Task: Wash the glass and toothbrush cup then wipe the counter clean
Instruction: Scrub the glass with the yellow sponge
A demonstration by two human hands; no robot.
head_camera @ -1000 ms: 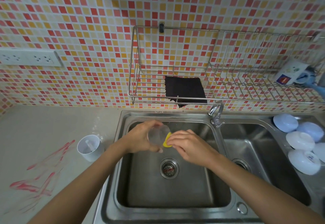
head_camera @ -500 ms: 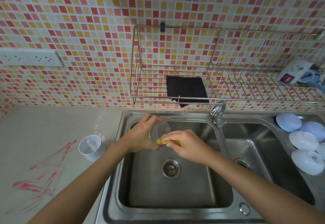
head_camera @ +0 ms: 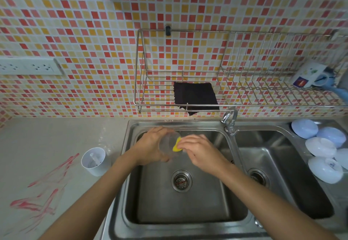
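From the head view, the left hand (head_camera: 152,145) grasps the clear glass (head_camera: 170,146) over the left sink basin (head_camera: 188,202), its mouth lying toward the right hand (head_camera: 199,150). That hand pinches a yellow sponge (head_camera: 177,145) at the glass's rim. The toothbrush cup (head_camera: 96,161) stands on the counter (head_camera: 47,145), well left of both grips and nearer the left hand.

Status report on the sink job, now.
Left hand holds glass over left basin. Right hand scrubs it with yellow sponge. Toothbrush cup unwashed, red smears on counter. Nothing in the way.
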